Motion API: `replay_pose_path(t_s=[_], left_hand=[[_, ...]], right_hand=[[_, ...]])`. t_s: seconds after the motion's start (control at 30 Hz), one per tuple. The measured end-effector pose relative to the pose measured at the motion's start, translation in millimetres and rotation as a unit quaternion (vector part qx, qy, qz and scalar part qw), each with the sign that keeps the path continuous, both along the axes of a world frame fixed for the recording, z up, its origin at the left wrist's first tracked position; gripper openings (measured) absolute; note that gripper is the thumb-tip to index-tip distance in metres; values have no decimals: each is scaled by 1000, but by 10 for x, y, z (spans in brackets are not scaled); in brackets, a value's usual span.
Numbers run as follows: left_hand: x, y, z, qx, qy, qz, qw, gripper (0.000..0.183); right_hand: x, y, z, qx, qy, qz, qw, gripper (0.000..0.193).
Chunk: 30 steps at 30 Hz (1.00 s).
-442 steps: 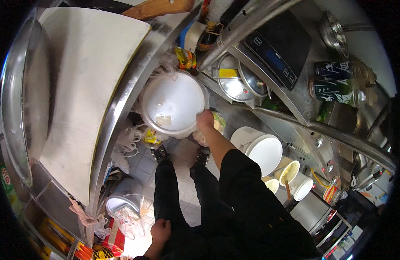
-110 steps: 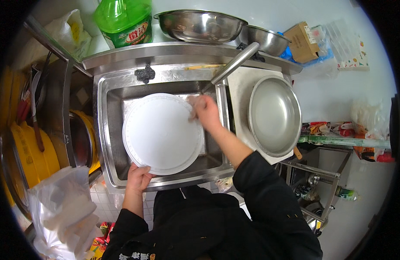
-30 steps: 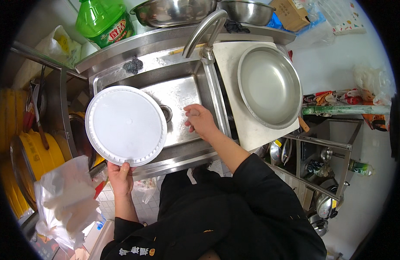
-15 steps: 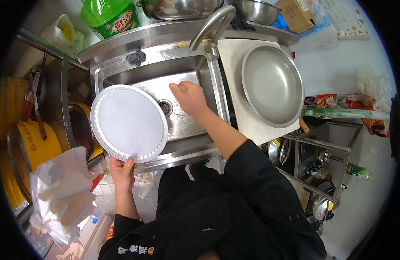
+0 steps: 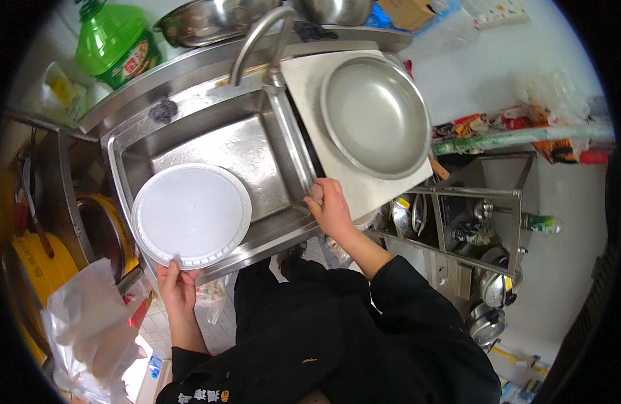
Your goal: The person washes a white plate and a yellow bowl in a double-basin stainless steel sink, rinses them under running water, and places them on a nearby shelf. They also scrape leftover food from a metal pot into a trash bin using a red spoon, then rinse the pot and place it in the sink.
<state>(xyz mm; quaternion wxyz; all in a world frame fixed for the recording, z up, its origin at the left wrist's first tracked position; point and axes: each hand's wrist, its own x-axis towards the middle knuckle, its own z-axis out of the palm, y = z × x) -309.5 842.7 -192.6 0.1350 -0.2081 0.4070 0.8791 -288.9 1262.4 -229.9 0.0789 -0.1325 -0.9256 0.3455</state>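
1. While I watch through the head camera, a round white lid (image 5: 192, 214) lies at the lower left of the sink area, its flat face turned up toward me and its ridged rim showing.
2. I see the left hand (image 5: 178, 286) pinching the lid's near rim at the lower left of the frame, the thumb on top.
3. From my end, the lid covers the lower-left part of the metal sink (image 5: 239, 145); I cannot tell whether it touches the sink's edge.
4. Just right of centre I find the right hand (image 5: 332, 207), its fingers curled, by the sink's right front corner. I cannot tell whether they close on anything or whether they touch the metal.
5. Above the sink I have the curved faucet (image 5: 275, 67), and a dark scrubber (image 5: 165, 111) on the sink's back ledge, left of it.
6. At upper right of centre, I see a wide metal bowl (image 5: 377, 114) on a pale board (image 5: 374, 192) beside the sink.
7. Toward the upper left I make out a green bottle (image 5: 112, 47); at lower left, a whitish plastic bag (image 5: 88, 323) hangs near yellow containers (image 5: 51, 262).
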Motion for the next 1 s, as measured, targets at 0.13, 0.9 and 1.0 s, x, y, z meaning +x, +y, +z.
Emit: replay_pose_path(t_s=[0.13,0.9,1.0], left_hand=[[61,174,30,34,-4,-23,999,46],[2429,2276,1031,36,-71,-264,961,65],[2644,2759,951,22,-93,-331,939,66]], right_hand=[[305,492,36,124,45,-22,991,57],[3747,1269,570,-32,133,0,991,59],[4219,1580,475,-56,148,-65,985,50]])
